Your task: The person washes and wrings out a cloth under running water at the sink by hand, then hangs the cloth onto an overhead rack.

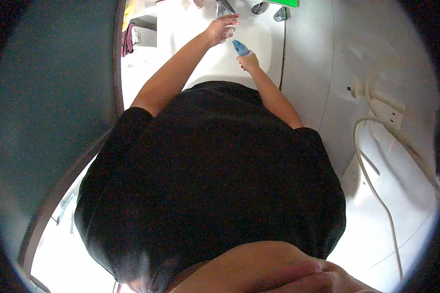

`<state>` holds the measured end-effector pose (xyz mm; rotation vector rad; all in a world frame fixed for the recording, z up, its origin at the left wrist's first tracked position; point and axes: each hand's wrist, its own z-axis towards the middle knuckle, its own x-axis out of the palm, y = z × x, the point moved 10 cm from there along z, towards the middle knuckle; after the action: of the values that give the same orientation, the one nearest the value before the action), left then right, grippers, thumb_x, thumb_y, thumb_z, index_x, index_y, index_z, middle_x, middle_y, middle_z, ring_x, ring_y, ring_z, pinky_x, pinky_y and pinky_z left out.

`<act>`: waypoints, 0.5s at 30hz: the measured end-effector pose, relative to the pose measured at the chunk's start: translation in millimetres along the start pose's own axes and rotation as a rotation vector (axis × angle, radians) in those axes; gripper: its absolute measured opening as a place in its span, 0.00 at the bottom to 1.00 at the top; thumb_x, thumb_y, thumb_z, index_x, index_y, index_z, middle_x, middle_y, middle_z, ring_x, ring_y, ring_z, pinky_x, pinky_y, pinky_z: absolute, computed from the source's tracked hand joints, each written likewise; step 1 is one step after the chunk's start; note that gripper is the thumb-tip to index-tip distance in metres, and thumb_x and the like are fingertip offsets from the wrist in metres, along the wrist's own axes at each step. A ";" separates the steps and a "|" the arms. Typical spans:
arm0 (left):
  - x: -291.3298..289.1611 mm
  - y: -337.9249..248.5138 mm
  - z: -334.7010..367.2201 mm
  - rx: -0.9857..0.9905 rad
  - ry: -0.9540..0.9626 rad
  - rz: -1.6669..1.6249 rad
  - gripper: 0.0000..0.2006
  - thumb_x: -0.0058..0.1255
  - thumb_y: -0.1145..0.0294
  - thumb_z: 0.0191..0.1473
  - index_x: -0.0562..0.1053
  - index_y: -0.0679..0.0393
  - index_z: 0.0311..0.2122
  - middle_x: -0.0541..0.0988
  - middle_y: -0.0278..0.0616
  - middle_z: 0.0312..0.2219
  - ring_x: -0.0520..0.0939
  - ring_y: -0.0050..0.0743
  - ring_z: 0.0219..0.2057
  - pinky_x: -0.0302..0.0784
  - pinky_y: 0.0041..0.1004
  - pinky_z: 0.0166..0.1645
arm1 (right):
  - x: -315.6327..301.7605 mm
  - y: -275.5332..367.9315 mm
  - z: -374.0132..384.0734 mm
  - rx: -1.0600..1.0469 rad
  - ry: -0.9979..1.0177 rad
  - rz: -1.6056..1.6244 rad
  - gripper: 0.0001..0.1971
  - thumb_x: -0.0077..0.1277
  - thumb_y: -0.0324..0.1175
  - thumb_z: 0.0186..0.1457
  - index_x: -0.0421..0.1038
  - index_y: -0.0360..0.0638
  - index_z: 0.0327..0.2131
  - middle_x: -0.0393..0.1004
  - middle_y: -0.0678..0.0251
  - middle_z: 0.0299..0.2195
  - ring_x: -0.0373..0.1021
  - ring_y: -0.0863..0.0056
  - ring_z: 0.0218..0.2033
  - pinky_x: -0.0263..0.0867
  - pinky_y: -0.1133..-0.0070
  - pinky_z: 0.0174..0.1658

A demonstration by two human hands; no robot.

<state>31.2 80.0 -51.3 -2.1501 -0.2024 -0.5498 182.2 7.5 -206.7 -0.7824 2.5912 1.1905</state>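
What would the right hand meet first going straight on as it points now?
Probably the left hand, just beyond the blue item that the right hand holds; depth is unclear, so it might pass underneath.

Finding no readable text, label, brand, number or sign on any surface in view.

Hands (222, 30) over sink (265, 41), right (249, 62) holding blue object (239, 48)
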 end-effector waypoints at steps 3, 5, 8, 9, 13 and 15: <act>8.2 6.6 8.4 -0.011 -0.057 -0.168 0.18 0.54 0.74 0.49 0.71 0.53 0.48 0.72 0.30 0.29 0.68 0.17 0.24 0.63 0.19 0.27 | -4.2 -7.7 -2.8 0.037 0.004 0.053 0.13 0.59 0.35 0.43 0.67 0.39 0.28 0.70 0.68 0.17 0.66 0.79 0.13 0.62 0.79 0.14; 14.9 8.0 23.7 -0.001 -0.017 -0.227 0.14 0.56 0.68 0.52 0.72 0.54 0.44 0.71 0.28 0.30 0.69 0.18 0.27 0.62 0.19 0.28 | -10.5 -10.3 1.7 0.049 0.019 0.102 0.12 0.59 0.35 0.43 0.66 0.40 0.25 0.69 0.68 0.16 0.65 0.79 0.13 0.61 0.79 0.13; 13.7 5.8 34.9 0.034 -0.028 -0.291 0.10 0.52 0.70 0.53 0.72 0.54 0.41 0.72 0.29 0.28 0.68 0.17 0.26 0.62 0.20 0.28 | -1.9 -23.8 11.8 0.100 0.042 0.092 0.12 0.59 0.35 0.43 0.66 0.40 0.23 0.68 0.69 0.16 0.64 0.79 0.12 0.60 0.79 0.13; 11.5 4.3 37.7 0.034 -0.033 -0.289 0.10 0.52 0.70 0.53 0.72 0.54 0.41 0.72 0.29 0.28 0.68 0.17 0.26 0.62 0.20 0.28 | 2.5 -23.2 15.9 0.100 0.048 0.093 0.12 0.59 0.35 0.43 0.66 0.40 0.23 0.68 0.69 0.16 0.64 0.79 0.12 0.60 0.79 0.13; 9.1 -16.3 32.8 0.079 -0.040 -0.294 0.10 0.49 0.69 0.53 0.71 0.56 0.41 0.74 0.31 0.28 0.69 0.18 0.26 0.64 0.21 0.30 | 17.4 -20.7 27.8 0.104 0.068 0.081 0.10 0.58 0.34 0.44 0.67 0.40 0.23 0.68 0.69 0.15 0.64 0.79 0.12 0.61 0.79 0.13; 16.4 -16.0 17.9 0.071 -0.014 -0.307 0.11 0.49 0.68 0.53 0.71 0.57 0.42 0.74 0.32 0.30 0.70 0.19 0.27 0.65 0.21 0.32 | 21.6 -21.1 30.2 0.103 0.089 0.062 0.10 0.58 0.34 0.44 0.68 0.40 0.23 0.68 0.69 0.15 0.64 0.79 0.12 0.61 0.79 0.13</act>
<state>45.9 103.0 -41.4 -2.0663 -0.5580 -0.6915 173.7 10.3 -248.5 -0.7562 2.7430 1.0514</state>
